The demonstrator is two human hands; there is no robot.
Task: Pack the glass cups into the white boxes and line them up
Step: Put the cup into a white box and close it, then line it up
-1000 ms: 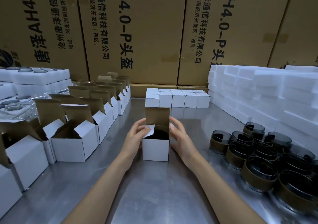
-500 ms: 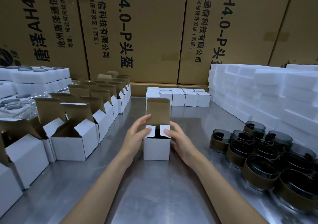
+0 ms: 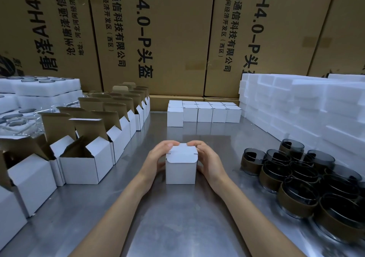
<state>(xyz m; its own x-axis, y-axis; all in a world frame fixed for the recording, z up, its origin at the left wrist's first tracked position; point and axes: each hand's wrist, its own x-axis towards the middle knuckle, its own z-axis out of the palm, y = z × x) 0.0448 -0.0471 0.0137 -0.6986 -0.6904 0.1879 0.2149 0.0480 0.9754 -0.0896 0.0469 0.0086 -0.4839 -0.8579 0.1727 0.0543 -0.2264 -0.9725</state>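
Note:
A small white box (image 3: 180, 168) stands on the metal table (image 3: 177, 217) in front of me, its top lid folded down with the tongue over the front face. My left hand (image 3: 158, 158) grips its left side, fingers curled over the far top edge. My right hand (image 3: 208, 159) grips the right side the same way. The cup inside is hidden. Several dark glass cups (image 3: 296, 177) with brown bands lie clustered at the right. A line of closed white boxes (image 3: 205, 112) sits at the back centre.
Rows of open white boxes (image 3: 85, 158) with raised brown flaps fill the left. White foam trays (image 3: 37, 88) are stacked far left, and white foam blocks (image 3: 296, 106) at the right. Large brown cartons (image 3: 158, 39) wall off the back.
The side flaps were folded in, then the tall brown lid came down over the box. Both hands shifted from the flaps to the box's sides and top.

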